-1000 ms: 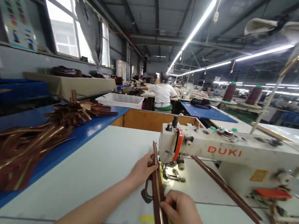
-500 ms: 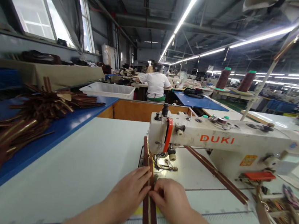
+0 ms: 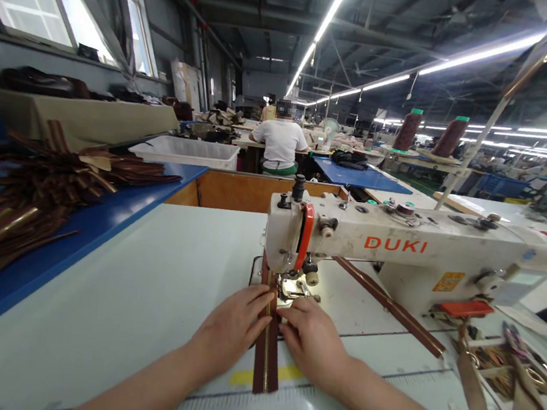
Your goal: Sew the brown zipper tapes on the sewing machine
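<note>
A brown zipper strip (image 3: 266,359) with gold teeth down its middle lies lengthwise in front of me, its far end beside the sewing machine's presser foot (image 3: 296,290). My left hand (image 3: 232,324) has fingertips and thumb closed on the strip's left side. On the right edge, my right hand (image 3: 314,338) pinches with bent fingers, just short of the foot. The white sewing machine (image 3: 350,235) marked DUKI stands over the far end. A second brown zipper strip (image 3: 391,306) lies slanted under the machine's arm, apart from both hands.
Brown zipper strips (image 3: 59,183) are heaped on a blue table (image 3: 116,211) at left. A tray of small metal parts (image 3: 508,370) and hanging beige straps (image 3: 474,399) are at right. Beyond the machine, a person in a white shirt (image 3: 282,142) sits near a white bin (image 3: 190,151).
Both hands and the zipper strip have moved forward toward the presser foot. The right hand's fingers are more stretched out than before. The whole view has shifted slightly.
</note>
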`<action>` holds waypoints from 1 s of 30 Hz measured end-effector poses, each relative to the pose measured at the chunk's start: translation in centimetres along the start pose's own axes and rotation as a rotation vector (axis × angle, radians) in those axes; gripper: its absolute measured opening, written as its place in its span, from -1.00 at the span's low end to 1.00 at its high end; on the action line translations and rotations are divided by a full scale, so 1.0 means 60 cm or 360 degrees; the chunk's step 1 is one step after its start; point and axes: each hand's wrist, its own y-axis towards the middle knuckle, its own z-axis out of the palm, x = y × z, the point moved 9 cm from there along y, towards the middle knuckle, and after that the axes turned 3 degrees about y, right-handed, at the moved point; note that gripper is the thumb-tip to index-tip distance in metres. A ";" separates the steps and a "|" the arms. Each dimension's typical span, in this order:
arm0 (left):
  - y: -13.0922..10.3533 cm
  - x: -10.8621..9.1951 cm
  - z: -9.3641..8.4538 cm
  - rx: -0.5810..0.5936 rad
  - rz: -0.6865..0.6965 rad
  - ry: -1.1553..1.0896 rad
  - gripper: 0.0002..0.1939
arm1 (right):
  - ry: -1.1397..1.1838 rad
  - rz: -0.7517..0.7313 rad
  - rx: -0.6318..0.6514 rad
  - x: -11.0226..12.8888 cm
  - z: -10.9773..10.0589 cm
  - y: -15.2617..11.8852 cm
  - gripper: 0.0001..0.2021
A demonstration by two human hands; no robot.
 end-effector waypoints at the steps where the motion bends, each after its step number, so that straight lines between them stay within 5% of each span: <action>1: 0.000 -0.004 -0.002 -0.0001 0.0023 -0.0011 -0.69 | -0.0024 0.0007 0.0013 0.000 0.001 0.001 -0.83; 30: -0.014 -0.026 -0.010 0.0026 0.0115 0.0099 -0.67 | -0.0236 -0.0315 0.0001 0.031 0.017 0.001 -0.92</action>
